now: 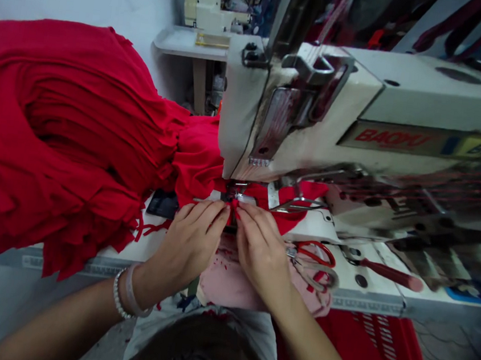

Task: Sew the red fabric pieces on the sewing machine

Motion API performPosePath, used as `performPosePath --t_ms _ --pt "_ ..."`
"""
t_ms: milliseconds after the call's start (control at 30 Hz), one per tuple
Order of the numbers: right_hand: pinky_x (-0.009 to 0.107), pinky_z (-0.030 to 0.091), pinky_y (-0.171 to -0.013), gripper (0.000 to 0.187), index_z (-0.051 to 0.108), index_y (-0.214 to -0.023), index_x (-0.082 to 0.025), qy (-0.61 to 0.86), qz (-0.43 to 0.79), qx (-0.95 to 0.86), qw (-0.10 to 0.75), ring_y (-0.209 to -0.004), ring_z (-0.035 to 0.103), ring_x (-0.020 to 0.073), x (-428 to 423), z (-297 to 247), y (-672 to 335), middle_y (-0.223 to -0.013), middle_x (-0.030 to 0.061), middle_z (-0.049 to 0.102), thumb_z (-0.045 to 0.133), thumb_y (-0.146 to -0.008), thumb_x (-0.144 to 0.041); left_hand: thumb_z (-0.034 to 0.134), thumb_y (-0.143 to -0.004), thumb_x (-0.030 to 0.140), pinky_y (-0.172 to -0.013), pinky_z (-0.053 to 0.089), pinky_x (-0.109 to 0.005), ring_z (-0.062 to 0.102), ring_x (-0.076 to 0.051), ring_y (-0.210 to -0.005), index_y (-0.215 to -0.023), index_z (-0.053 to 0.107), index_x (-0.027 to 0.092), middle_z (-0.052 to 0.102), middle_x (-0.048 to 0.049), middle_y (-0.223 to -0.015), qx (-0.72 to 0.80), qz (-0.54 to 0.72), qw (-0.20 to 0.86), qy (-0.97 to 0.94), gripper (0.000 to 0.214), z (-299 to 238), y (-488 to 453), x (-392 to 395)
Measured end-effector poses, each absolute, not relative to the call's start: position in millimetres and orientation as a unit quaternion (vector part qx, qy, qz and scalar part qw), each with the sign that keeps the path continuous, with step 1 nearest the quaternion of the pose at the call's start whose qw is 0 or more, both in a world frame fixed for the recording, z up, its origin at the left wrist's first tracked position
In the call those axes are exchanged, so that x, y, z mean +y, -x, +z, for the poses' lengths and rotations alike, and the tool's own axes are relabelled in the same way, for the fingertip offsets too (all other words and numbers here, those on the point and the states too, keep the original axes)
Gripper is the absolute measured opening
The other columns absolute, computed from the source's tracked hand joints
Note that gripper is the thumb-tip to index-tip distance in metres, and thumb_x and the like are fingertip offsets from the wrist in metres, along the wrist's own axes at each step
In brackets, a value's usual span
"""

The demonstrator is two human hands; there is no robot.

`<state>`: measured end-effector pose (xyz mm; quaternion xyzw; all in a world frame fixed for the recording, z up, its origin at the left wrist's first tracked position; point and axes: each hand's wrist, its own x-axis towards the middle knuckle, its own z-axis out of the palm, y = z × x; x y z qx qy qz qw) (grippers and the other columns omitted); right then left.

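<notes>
My left hand (191,240) and my right hand (259,248) meet fingertip to fingertip just in front of the presser foot (234,193) of a cream sewing machine (359,112). Both hands pinch a small piece of red fabric (234,209) at the needle. More red cloth (289,205) lies on the machine bed to the right of the foot. A beaded bracelet (119,296) circles my left wrist.
A big stack of red fabric pieces (56,138) fills the table's left side. Red-handled scissors (315,262) and a red-handled screwdriver (389,273) lie right of my hands. A red plastic crate (377,355) stands below. A pink cloth (230,282) hangs over the table edge. Another sewing machine (216,0) stands behind.
</notes>
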<state>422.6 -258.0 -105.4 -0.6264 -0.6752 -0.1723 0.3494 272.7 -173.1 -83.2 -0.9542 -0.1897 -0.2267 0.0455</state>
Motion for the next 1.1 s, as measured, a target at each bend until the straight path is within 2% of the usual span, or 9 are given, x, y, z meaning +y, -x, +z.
performPosePath --t_ms 133,267,500,733,900,1100 --pt "0.044 0.055 -0.091 0.031 0.063 -0.117 -0.003 0.630 -0.208 -0.689 0.292 -0.109 0.058 0.0274 -259.8 -107.1 -414.1 -0.120 0.0170 0.066 0.055 -0.088 -0.004 0.040 -0.096 0.013 -0.090 0.044 -0.038 0.056 -0.026 -0.109 -0.126 0.060 0.005 0.062 -0.0142 -0.125 -0.197 -0.222 0.050 0.954 0.037 -83.2 -273.9 -173.5" --pt "0.043 0.054 -0.086 0.032 0.063 -0.119 -0.005 0.628 -0.213 -0.694 0.281 -0.106 0.058 0.0275 -265.1 -105.9 -415.2 -0.121 0.0138 0.067 0.057 -0.087 -0.006 0.042 -0.095 0.014 -0.089 0.044 -0.040 0.056 -0.027 -0.111 -0.133 0.055 0.008 0.061 -0.0126 -0.128 -0.203 -0.208 0.039 0.956 0.040 -83.2 -272.3 -174.6" --pt "0.040 0.053 -0.099 0.029 0.061 -0.118 -0.011 0.622 -0.097 -0.657 0.416 -0.110 0.061 0.0205 -264.1 -100.2 -419.9 -0.116 0.0123 0.068 0.051 -0.091 -0.006 0.048 -0.091 0.010 -0.092 0.043 -0.039 0.056 -0.026 -0.112 -0.129 0.058 0.007 0.062 -0.0112 -0.127 -0.201 -0.209 0.036 0.957 0.039 -82.6 -268.8 -173.0" --pt "0.042 0.054 -0.091 0.028 0.064 -0.116 -0.005 0.617 -0.197 -0.711 0.273 -0.110 0.058 0.0261 -264.3 -102.7 -420.8 -0.121 0.0140 0.067 0.053 -0.090 -0.007 0.045 -0.094 0.012 -0.094 0.042 -0.039 0.054 -0.025 -0.116 -0.132 0.056 0.010 0.060 -0.0102 -0.131 -0.199 -0.210 0.038 0.957 0.040 -86.1 -269.9 -171.7" --pt "0.041 0.053 -0.096 0.031 0.064 -0.118 0.000 0.619 -0.186 -0.708 0.285 -0.112 0.056 0.0266 -262.6 -105.1 -421.0 -0.121 0.0168 0.066 0.054 -0.089 -0.005 0.049 -0.093 0.012 -0.092 0.042 -0.039 0.055 -0.026 -0.111 -0.131 0.057 0.010 0.062 -0.0096 -0.128 -0.198 -0.201 0.047 0.958 0.039 -85.4 -269.7 -170.7" --pt "0.043 0.055 -0.093 0.030 0.066 -0.116 -0.001 0.631 -0.185 -0.702 0.274 -0.110 0.057 0.0274 -253.5 -101.6 -423.1 -0.120 0.0159 0.066 0.051 -0.091 -0.010 0.046 -0.093 0.010 -0.089 0.045 -0.040 0.056 -0.027 -0.110 -0.128 0.058 0.007 0.062 -0.0120 -0.127 -0.203 -0.206 0.056 0.956 0.037 -83.5 -275.3 -168.9"
